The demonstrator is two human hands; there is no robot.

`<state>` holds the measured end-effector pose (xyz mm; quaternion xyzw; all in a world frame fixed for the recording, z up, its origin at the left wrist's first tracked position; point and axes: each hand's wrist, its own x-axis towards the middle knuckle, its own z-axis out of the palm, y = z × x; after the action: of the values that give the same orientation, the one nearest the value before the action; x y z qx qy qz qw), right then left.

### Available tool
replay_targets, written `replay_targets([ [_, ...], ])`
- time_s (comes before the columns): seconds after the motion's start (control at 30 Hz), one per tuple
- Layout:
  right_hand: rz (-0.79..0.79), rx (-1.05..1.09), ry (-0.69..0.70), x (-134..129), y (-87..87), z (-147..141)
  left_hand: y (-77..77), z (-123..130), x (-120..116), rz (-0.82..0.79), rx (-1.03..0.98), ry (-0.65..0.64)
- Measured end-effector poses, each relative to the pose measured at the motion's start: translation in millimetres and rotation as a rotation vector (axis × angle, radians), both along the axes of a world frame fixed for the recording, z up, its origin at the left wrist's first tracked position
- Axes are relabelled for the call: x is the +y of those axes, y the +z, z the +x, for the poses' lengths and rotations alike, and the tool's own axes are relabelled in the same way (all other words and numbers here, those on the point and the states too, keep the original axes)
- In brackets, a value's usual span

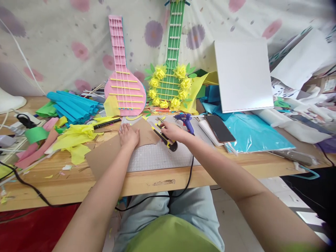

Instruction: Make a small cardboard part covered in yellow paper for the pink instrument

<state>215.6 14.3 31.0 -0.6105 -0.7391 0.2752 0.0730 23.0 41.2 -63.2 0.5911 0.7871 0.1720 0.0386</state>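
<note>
My left hand (128, 135) lies flat with its fingers stretched out on a sheet of brown cardboard (106, 155), at the left of a grey cutting mat (157, 159). Another part of the cardboard, with a curved edge, reaches right towards my other hand. The fingers of my right hand (172, 131) are bent round a black-and-yellow utility knife (165, 139) at the cardboard's right edge. The knife's dark end points towards me. A small greenish tip shows beside these fingertips; I cannot make out what it is. Just beyond lies a blue glue gun (186, 121).
Behind stand a pink paper instrument (125, 91) and a green one (170, 63) with yellow flowers. A phone (219, 128) and blue wrapped paper (258, 134) lie right. Yellow crepe paper (76, 138) and a marker (107, 123) lie left. The black cord (191, 171) hangs over the table edge.
</note>
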Motion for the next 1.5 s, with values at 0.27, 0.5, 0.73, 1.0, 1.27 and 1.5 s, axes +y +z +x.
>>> replay_targets([
  [0.27,0.266,-0.088,0.124,24.9,-33.7,-55.5,13.2,-10.8,-7.3,0.112,-0.046,-0.049],
  [0.5,0.371,-0.294,0.294,20.8,-37.2,-84.2,7.7,-9.3,-18.1,-0.008,0.075,-0.171],
  [0.73,0.374,-0.324,0.341,18.2,-39.2,-83.7,2.5,-8.2,-15.0,0.019,0.074,-0.15],
  [1.0,0.329,-0.351,0.358,12.3,-28.0,-97.0,9.0,-5.7,-19.5,0.012,0.059,-0.146],
  [1.27,0.342,-0.386,0.409,13.7,-21.1,-92.0,9.2,-5.3,-19.7,0.01,0.049,-0.135],
  [1.5,0.349,-0.396,0.434,11.2,-21.8,-80.2,5.0,-6.7,-17.8,0.033,0.05,-0.137],
])
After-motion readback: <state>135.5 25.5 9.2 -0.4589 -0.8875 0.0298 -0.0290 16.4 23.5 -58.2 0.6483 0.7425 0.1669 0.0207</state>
